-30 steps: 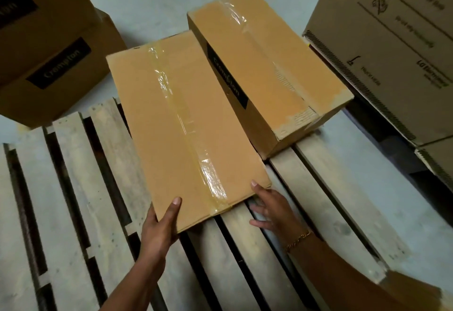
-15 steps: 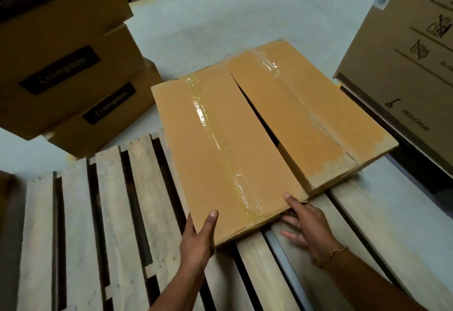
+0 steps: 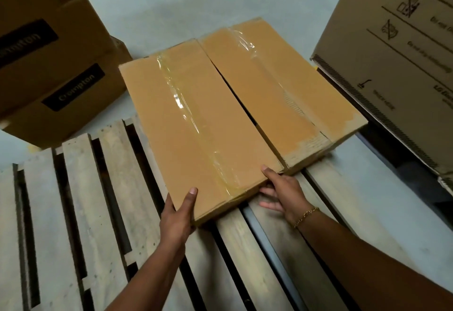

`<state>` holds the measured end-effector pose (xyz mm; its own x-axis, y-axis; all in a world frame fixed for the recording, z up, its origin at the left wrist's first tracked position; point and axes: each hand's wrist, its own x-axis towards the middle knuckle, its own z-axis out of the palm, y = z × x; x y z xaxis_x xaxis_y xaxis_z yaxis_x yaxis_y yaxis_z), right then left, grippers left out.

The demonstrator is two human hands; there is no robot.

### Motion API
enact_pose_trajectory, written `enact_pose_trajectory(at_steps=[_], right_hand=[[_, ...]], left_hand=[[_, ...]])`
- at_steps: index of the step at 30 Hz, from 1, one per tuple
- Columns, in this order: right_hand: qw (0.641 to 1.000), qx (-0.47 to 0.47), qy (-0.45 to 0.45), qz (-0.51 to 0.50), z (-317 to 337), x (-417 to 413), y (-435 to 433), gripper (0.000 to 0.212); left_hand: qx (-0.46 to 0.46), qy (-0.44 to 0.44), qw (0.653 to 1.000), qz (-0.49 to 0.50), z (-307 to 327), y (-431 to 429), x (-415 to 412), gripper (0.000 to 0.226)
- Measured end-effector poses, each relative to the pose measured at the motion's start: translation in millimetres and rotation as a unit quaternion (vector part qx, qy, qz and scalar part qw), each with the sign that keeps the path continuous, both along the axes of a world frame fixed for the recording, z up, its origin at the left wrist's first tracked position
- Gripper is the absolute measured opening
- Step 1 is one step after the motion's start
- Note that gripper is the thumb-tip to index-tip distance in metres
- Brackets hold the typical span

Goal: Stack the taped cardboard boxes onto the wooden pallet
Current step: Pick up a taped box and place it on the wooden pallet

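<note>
**On the pallet's far half, both hands grip the near end of a taped box**

Under the near right corner of the taped box, the fingers of the right hand lie spread. The thumb presses on top of the same corner, so the corner is pinched between them. The left hand grips the near left corner. Its thumb lies on the top face; its other fingers are hidden below the edge, and I cannot tell how they lie. A thin bracelet sits on the right wrist.

The taped box lies on the wooden pallet, across its far slats, with a strip of clear tape along the middle of the top. At 2 o'clock from it a second box lies on the pallet side by side with it, a narrow dark gap between them.

At 10 o'clock, stacked brown boxes with black labels stand on the grey floor. At 3 o'clock stands a large carton printed with handling symbols.
</note>
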<state>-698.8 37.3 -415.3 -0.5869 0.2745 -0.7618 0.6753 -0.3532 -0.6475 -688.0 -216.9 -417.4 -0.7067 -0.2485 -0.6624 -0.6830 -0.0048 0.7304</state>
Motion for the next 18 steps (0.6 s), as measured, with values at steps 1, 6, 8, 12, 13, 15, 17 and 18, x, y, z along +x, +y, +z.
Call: enact_pose_trajectory(at_steps=[1,6,8,12,13,15,17,18], right_hand=[[1.000,0.001,0.000,0.000,0.7,0.2,-0.5,0.083],[1.000,0.002,-0.006,-0.006,1.8,1.5,-2.5,0.087],[1.000,0.004,-0.009,-0.007,2.5,3.1,-2.8,0.083],[1.000,0.010,-0.011,-0.007,4.6,5.7,-1.0,0.079],[1.000,0.013,-0.013,-0.006,5.4,5.8,0.1,0.077],[1.000,0.021,-0.012,0.004,6.9,5.3,2.7,0.072],[1.000,0.028,-0.009,0.010,8.0,5.5,3.3,0.069],[0.999,0.030,-0.008,0.009,7.9,5.4,3.0,0.070]], left_hand=[[-0.002,0.001,1.000,-0.002,0.0,-0.5,0.5,0.088],[-0.014,0.004,1.000,-0.002,0.4,-1.1,0.7,0.078],[-0.017,0.005,1.000,-0.001,2.5,-0.4,0.8,0.072],[-0.023,-0.001,1.000,-0.005,2.4,3.5,3.8,0.072],[-0.026,-0.002,1.000,-0.007,2.1,4.9,4.3,0.076],[-0.031,-0.008,0.999,-0.007,0.2,6.2,5.0,0.087],[-0.027,-0.007,1.000,-0.009,-0.8,6.7,5.6,0.087],[-0.027,-0.004,1.000,-0.014,-1.3,5.8,5.1,0.088]])
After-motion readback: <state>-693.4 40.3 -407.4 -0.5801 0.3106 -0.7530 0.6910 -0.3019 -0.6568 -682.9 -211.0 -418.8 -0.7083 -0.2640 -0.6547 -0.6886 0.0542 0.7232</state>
